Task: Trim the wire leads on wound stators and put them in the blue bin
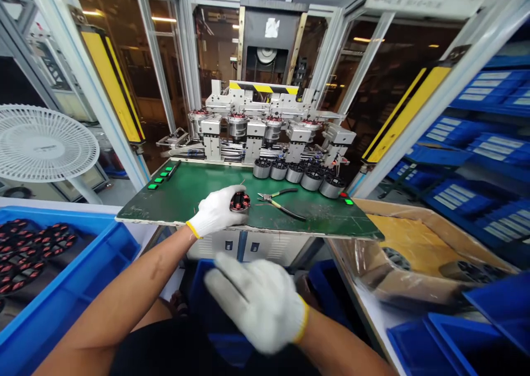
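Note:
My left hand (217, 209), in a white knitted glove with a yellow cuff, is closed around a motor stator (240, 201) with copper-red windings at the front of the green bench top (199, 185). In front of the bench, nearer to me, hangs my right hand (259, 301), gloved the same way. It is blurred, with its visible fingers stretched out and nothing seen in them. Cutting pliers (275, 199) lie with handles spread to the right of the stator. Behind them stands a group of bare stator cores (293, 173) with black tops.
At the back, a winding machine (256, 127) carries several stators. A blue bin (124, 243) at left holds wound stators (37, 243). On the right sits a cardboard box (397, 232) with cores, near blue crates (459, 337). A white fan (45, 144) stands far left.

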Available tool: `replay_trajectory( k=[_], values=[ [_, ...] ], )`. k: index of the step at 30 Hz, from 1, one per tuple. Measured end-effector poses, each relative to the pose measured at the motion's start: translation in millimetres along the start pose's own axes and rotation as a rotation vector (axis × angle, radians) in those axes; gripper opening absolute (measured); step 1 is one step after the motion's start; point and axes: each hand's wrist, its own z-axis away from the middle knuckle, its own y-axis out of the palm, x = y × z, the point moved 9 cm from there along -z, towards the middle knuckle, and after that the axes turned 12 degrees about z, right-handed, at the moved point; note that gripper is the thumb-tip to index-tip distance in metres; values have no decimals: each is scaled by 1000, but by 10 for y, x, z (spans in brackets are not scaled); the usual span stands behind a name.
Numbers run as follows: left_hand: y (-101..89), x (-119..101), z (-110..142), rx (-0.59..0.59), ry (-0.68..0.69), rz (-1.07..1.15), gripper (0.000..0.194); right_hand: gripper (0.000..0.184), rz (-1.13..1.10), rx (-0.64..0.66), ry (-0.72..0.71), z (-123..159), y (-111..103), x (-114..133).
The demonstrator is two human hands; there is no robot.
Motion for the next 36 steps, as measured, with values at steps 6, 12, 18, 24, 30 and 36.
replay_trajectory(
  k=[6, 12, 18, 24, 30, 36],
  values=[
    [6, 25, 27, -48, -7, -12, 62, 51, 106, -62, 280, -652, 108, -304],
    [-12, 12, 25, -78, 7, -8, 60, 44, 153, -114, 463, -694, 130, -535],
    [-4, 41, 15, -50, 3, -3, 63, 42, -113, 22, 421, -773, 174, -628],
    [-2, 37, 15, 20, 36, 19, 63, 55, -509, 156, 259, -832, 365, -690],
    [-14, 23, 10, 23, 55, 50, 59, 27, 66, -74, 115, -699, -187, -683],
    [6, 56, -6, 22, 21, 20, 63, 35, -352, 38, 288, -876, -17, -777]
  ],
)
